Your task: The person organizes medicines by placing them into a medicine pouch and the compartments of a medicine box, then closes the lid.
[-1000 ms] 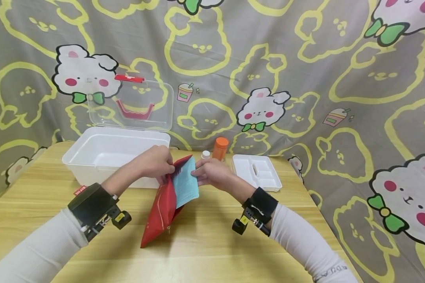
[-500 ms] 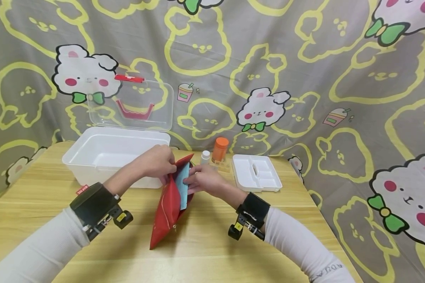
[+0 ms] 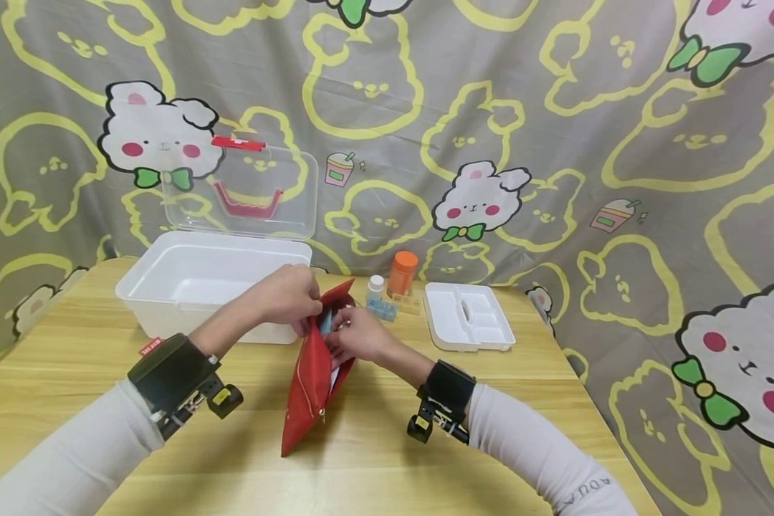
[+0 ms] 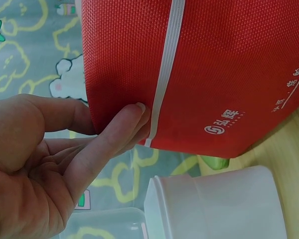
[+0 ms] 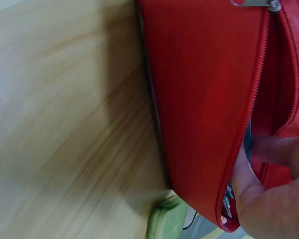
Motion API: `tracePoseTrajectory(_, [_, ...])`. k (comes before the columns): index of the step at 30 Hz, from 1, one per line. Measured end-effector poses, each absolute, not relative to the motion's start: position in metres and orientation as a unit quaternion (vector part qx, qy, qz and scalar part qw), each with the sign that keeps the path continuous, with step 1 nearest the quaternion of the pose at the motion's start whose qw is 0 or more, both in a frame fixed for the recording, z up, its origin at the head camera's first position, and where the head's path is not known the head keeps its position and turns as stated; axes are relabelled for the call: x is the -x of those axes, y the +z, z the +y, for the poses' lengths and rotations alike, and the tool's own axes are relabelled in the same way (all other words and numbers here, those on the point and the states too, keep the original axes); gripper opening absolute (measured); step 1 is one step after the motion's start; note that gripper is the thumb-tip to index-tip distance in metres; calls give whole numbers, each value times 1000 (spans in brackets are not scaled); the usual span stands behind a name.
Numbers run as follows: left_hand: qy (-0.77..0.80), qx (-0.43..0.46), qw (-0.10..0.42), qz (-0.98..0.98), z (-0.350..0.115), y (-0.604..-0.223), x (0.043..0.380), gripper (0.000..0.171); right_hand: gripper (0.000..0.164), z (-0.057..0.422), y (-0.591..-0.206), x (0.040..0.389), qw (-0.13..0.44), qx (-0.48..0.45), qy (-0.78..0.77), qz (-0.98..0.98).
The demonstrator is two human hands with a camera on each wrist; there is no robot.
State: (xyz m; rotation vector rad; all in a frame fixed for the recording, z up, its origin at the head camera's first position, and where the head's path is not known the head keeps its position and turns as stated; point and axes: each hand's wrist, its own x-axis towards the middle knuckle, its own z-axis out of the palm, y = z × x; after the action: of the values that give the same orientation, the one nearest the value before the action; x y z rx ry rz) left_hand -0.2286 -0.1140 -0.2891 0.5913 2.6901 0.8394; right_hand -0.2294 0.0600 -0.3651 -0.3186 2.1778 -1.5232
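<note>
A red zip pouch (image 3: 312, 380) stands on edge on the table with its mouth open towards the right. My left hand (image 3: 288, 295) pinches its top edge between thumb and fingers, which the left wrist view shows beside a pale stripe and white lettering. My right hand (image 3: 360, 335) reaches into the mouth, thumb and finger past the zip (image 5: 254, 99). A light-blue packet (image 3: 326, 320) is at the fingertips, mostly hidden inside the pouch; in the right wrist view a teal sliver (image 5: 247, 141) shows between thumb and finger.
Behind my left hand stands a white box (image 3: 168, 308) with its clear lid (image 3: 297, 186) raised. Farther back are a white bottle (image 3: 375, 288), an orange bottle (image 3: 403, 274), a blue pill case (image 3: 382, 309) and a yellowish one (image 3: 408, 304). A white divided tray (image 3: 448, 340) lies to the right.
The light-blue packet has gone down into the pouch, with my right hand moving left and into the mouth. The pouch has shifted slightly right; my left hand keeps its grip.
</note>
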Motion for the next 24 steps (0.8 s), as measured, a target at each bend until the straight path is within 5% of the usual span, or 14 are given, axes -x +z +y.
tracePoseTrajectory(16, [300,-193,141,924,-118,-289,229,23,17,63,-360,237,189,148,-494,836])
tracePoseTrajectory(24, [303,-190,151,921,-118,-288,229,21,10,79,-345,264,86,139,-425,890])
